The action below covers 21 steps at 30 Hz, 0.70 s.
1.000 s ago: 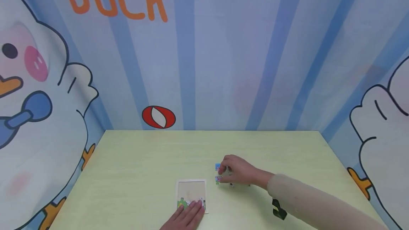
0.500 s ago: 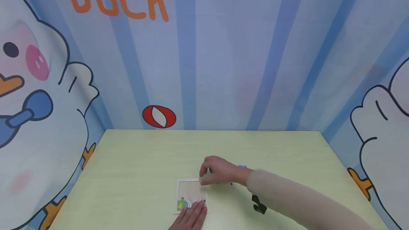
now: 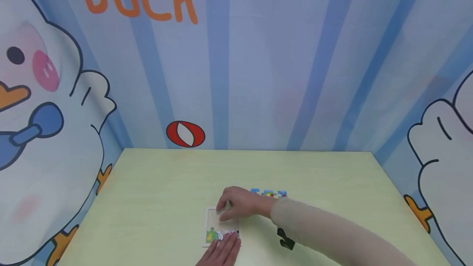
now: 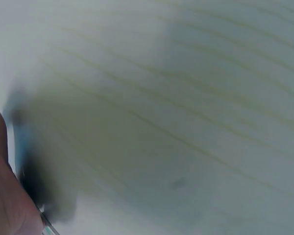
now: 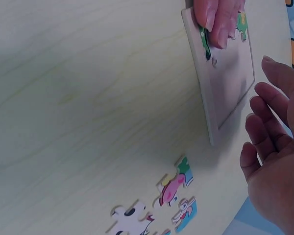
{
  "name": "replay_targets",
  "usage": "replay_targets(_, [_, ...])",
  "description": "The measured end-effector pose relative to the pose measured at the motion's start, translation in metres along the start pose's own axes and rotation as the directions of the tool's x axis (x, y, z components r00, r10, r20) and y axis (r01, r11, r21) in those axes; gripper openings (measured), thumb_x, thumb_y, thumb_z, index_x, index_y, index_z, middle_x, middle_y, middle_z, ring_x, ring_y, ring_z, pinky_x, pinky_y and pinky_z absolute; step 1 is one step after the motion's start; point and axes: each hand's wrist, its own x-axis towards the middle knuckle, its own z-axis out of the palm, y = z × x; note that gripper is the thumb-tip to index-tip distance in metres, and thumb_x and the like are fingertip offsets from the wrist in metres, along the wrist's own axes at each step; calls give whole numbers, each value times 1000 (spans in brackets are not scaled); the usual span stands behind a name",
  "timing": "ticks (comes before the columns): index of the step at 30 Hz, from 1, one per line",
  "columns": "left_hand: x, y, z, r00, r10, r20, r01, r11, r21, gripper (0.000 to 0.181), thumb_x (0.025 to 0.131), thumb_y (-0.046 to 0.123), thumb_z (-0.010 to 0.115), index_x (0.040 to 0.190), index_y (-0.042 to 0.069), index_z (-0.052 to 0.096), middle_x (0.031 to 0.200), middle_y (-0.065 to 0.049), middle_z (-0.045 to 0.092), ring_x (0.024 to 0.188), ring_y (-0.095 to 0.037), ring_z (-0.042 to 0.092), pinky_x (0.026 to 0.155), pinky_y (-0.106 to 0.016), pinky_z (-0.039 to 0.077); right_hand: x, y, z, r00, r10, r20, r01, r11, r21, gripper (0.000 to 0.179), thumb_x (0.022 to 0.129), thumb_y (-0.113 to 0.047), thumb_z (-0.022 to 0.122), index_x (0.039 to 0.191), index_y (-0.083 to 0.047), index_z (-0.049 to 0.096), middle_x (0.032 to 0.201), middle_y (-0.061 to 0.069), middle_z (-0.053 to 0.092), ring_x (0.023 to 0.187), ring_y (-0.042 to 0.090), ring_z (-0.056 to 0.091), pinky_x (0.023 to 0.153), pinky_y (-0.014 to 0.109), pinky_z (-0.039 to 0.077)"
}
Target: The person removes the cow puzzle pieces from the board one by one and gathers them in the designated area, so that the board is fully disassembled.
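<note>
A small white-edged puzzle tray (image 3: 204,227) lies on the table, with green and white pieces (image 3: 211,235) along its near side and bare wood beyond them. Flat fingers of my left hand (image 3: 221,251) rest on its near edge, over some of those pieces. My right hand (image 3: 238,203) is above the tray's far right part, fingers loosely bent. In the right wrist view its thumb (image 5: 279,73) stands apart from the fingers and no piece shows between them. The left wrist view is mostly blurred table, with part of the left hand (image 4: 10,196) at its edge.
Loose jigsaw pieces (image 3: 269,193) lie right of the tray, partly hidden behind the right forearm. Close up, a pink-figured piece (image 5: 172,188) and a black-and-white piece (image 5: 132,220) show. A striped curtain with cartoon ducks (image 3: 44,155) stands behind the table (image 3: 166,184).
The right hand has moved left from the loose pieces to above the tray, uncovering several of them. The left hand has stayed on the tray, shifting slightly right.
</note>
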Motion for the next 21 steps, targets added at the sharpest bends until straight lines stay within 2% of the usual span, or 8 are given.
replay_targets(9, [1,0,0,1000,8,-23,-8,1000,13,78,106,74,35,148,14,61,152,-1,63,138,-14,60,103,-34,55,8,-3,11,999,-18,43,19,1000,-6,22,92,-24,86,113,-16,84,99,-14,69,93,-2,57,93,20,47])
replay_targets(10, [0,-1,0,1000,11,-22,-11,1000,13,78,106,74,35,149,14,60,152,-1,63,139,-14,59,110,-33,50,9,-3,12,999,-25,46,26,1000,-12,23,92,-24,87,114,-16,84,99,-14,69,93,-3,57,94,19,47])
replay_targets(12, [0,-2,1,1000,15,-26,-15,1000,17,77,107,74,34,149,15,60,152,0,62,139,-13,59,125,-30,32,10,-3,15,998,-35,53,36,999,-15,24,92,-24,87,114,-17,84,99,-15,69,93,-3,57,94,19,47])
replay_targets(15, [-1,-3,2,1000,21,-22,-20,1000,17,76,107,73,34,150,16,59,153,1,62,139,-12,59,130,-26,-4,11,-5,16,998,-22,66,22,1000,-5,24,92,-24,87,115,-19,84,100,-17,68,93,-4,57,94,18,47])
replay_targets(16, [-1,-4,2,1000,21,-22,-21,1000,14,76,107,73,34,150,16,59,153,1,62,139,-12,59,130,-26,-2,11,-6,17,997,-19,70,19,1000,-2,23,92,-24,86,115,-19,84,100,-17,68,93,-4,57,93,17,47])
replay_targets(18, [-1,-4,1,1000,25,-14,-25,1000,7,76,107,73,35,149,15,59,152,1,63,138,-13,60,129,-26,19,10,-10,16,996,4,85,-5,1000,17,22,93,-24,85,115,-19,84,99,-18,67,93,-4,57,92,17,47])
replay_targets(21, [0,-5,-3,999,28,36,-27,999,-23,75,108,72,35,150,14,58,153,-1,62,139,-15,59,112,-30,48,9,-13,16,995,16,102,-20,999,41,21,95,-25,84,115,-19,84,98,-18,67,92,-5,57,89,17,48])
